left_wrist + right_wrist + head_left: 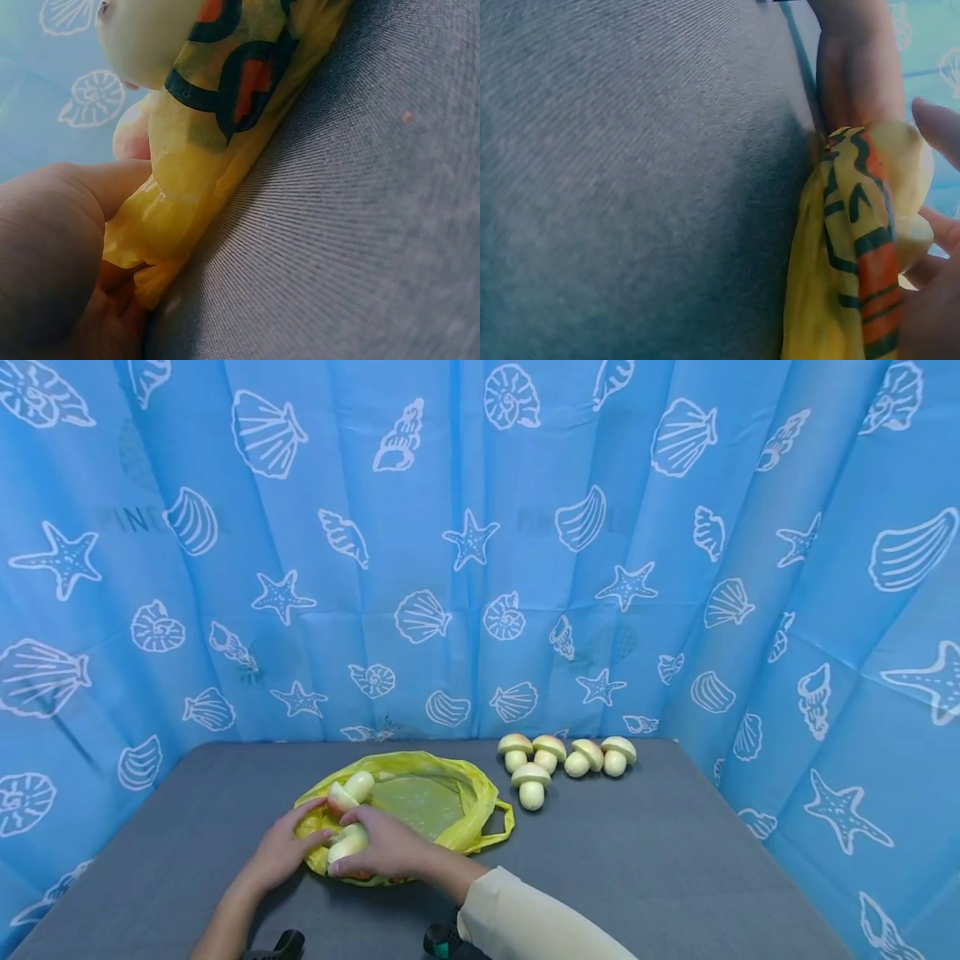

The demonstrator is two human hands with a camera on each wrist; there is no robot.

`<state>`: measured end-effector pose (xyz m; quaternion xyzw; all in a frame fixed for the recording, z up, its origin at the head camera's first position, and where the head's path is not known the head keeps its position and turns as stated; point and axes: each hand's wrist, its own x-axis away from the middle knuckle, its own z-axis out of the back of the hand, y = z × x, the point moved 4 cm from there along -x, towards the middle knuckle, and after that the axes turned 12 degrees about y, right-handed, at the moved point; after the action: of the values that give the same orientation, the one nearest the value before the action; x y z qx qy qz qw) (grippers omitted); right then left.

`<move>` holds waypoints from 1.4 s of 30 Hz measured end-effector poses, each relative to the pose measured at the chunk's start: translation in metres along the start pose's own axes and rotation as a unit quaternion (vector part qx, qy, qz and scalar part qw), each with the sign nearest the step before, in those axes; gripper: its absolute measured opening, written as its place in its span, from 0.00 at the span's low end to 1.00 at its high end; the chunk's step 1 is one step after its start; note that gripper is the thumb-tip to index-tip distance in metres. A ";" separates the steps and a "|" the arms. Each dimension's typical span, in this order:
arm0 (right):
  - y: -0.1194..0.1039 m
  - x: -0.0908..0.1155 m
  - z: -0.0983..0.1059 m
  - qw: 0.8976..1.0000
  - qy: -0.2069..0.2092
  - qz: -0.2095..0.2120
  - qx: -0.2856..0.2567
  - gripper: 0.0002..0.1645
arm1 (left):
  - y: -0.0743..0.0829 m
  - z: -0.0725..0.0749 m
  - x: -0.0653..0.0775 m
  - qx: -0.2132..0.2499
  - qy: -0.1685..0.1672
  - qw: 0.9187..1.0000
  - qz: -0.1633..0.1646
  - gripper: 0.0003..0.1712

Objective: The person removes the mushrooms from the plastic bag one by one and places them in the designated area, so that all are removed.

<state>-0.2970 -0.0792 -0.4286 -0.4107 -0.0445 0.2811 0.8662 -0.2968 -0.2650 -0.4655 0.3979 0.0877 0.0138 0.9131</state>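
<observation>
A yellow plastic bag [480, 785] lies with its mouth spread wide on the table. My left hand [281, 852] grips the bag's left side, and in the left wrist view its thumb [112, 184] lies over the crumpled plastic. Inside the bag's left part, one pale mushroom [358, 787] with a reddish cap lies stem up near my left fingertips. My right hand [390, 843] reaches over the rim and holds a second mushroom [351, 842] between thumb and fingers, just below the first. The right wrist view shows that mushroom [904, 169] behind the printed bag wall.
Several more mushrooms stand at the back of the table, right of the bag; the nearest mushroom [532, 787] is in front of the others. A bag handle loop [502, 839] sticks out to the right. A blue shell-patterned curtain [450, 568] hangs behind the grey table [637, 860].
</observation>
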 end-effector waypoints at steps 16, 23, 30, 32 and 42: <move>0.003 0.005 0.020 0.998 0.032 0.033 0.031 0.38 | 0.001 0.000 -0.001 -0.003 0.009 1.000 -0.017 0.39; 0.007 0.010 0.036 0.993 0.053 0.076 0.072 0.36 | 0.002 -0.001 0.001 0.000 0.011 1.000 -0.014 0.39; 0.010 0.025 0.055 0.985 0.059 0.131 0.099 0.28 | 0.002 -0.001 0.000 0.000 0.011 1.000 -0.019 0.39; 0.010 0.031 0.061 0.983 0.058 0.142 0.100 0.25 | 0.002 -0.001 0.000 0.002 0.011 1.000 -0.020 0.39; 0.017 0.053 0.087 0.984 0.072 0.154 0.058 0.19 | 0.000 -0.003 0.000 0.000 0.014 1.000 -0.026 0.38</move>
<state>-0.2869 0.0173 -0.3919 -0.3814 0.0981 0.3824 0.8359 -0.2970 -0.2632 -0.4674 0.3953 0.1111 -0.0047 0.9118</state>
